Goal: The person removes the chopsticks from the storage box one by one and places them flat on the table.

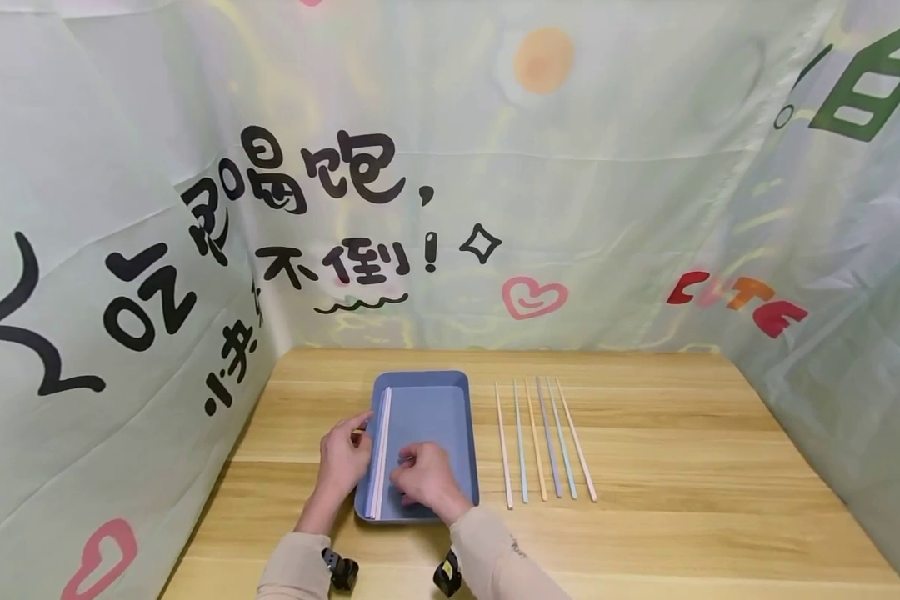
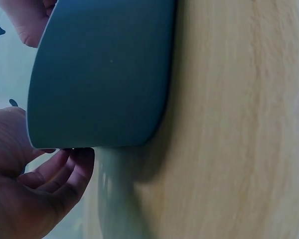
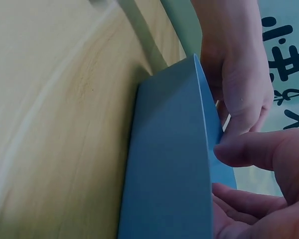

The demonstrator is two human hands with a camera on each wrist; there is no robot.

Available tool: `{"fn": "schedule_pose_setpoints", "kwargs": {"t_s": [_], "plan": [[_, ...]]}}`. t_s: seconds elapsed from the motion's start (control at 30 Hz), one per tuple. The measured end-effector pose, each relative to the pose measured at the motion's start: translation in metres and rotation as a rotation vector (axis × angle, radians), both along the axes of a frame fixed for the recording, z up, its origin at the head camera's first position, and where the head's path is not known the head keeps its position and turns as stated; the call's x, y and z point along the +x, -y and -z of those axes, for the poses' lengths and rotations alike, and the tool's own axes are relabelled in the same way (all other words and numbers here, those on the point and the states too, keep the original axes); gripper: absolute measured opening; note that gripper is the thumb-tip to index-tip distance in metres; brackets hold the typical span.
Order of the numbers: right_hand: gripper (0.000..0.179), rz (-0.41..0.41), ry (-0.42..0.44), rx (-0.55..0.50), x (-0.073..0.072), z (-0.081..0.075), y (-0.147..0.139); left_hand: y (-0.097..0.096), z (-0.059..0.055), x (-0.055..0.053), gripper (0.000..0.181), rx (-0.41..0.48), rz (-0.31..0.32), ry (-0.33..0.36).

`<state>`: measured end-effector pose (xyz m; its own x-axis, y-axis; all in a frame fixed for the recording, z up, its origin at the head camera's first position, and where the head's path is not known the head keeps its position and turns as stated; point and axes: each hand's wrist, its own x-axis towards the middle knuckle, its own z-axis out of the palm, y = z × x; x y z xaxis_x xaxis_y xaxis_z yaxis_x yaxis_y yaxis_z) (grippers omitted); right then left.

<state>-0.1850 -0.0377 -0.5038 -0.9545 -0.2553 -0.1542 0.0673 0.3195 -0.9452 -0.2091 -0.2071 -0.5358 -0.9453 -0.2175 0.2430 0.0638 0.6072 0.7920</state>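
Observation:
A blue rectangular tray (image 1: pixel 427 433) rests on the wooden table. Pale pink and lilac chopsticks (image 1: pixel 381 454) lie lengthwise inside, along its left wall. My left hand (image 1: pixel 342 454) is at the left rim, where its thumb and curled fingers grip the tray's edge. In the left wrist view those fingers (image 2: pixel 78 172) touch the outside of the wall. Over the tray's lower middle hovers my right hand (image 1: pixel 427 479), just right of the chopsticks. Its thumb (image 3: pixel 244 148) and fingers are apart in the right wrist view, with nothing visible between them.
Several loose chopsticks (image 1: pixel 546 442) in pink, blue, yellow and purple lie side by side on the table (image 1: pixel 682 467), right of the tray. Printed cloth (image 1: pixel 607 192) encloses the table at the back and both sides.

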Motion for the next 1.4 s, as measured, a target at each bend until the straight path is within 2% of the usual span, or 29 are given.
{"fn": "schedule_pose_setpoints", "kwargs": {"t_s": [0.23, 0.5, 0.83, 1.03, 1.2, 1.4], "plan": [[0.041, -0.024, 0.012, -0.015, 0.002, 0.002, 0.006, 0.002, 0.0, 0.002, 0.039, -0.005, 0.004, -0.031], [0.04, -0.056, 0.019, -0.053, 0.004, 0.003, 0.013, 0.001, 0.001, 0.001, 0.04, 0.031, 0.014, -0.015], [0.041, -0.048, 0.001, -0.046, 0.003, 0.005, 0.02, 0.0, -0.001, 0.001, 0.04, 0.039, 0.006, 0.0], [0.035, -0.032, -0.029, -0.03, 0.001, 0.013, 0.024, 0.0, 0.001, 0.0, 0.041, 0.046, 0.008, 0.015], [0.031, -0.016, -0.066, 0.002, 0.0, 0.018, 0.026, 0.001, 0.002, 0.001, 0.041, 0.039, 0.013, -0.003], [0.037, 0.0, -0.072, 0.012, 0.001, 0.019, 0.025, 0.001, 0.001, 0.0, 0.041, 0.039, 0.008, -0.001]]}}
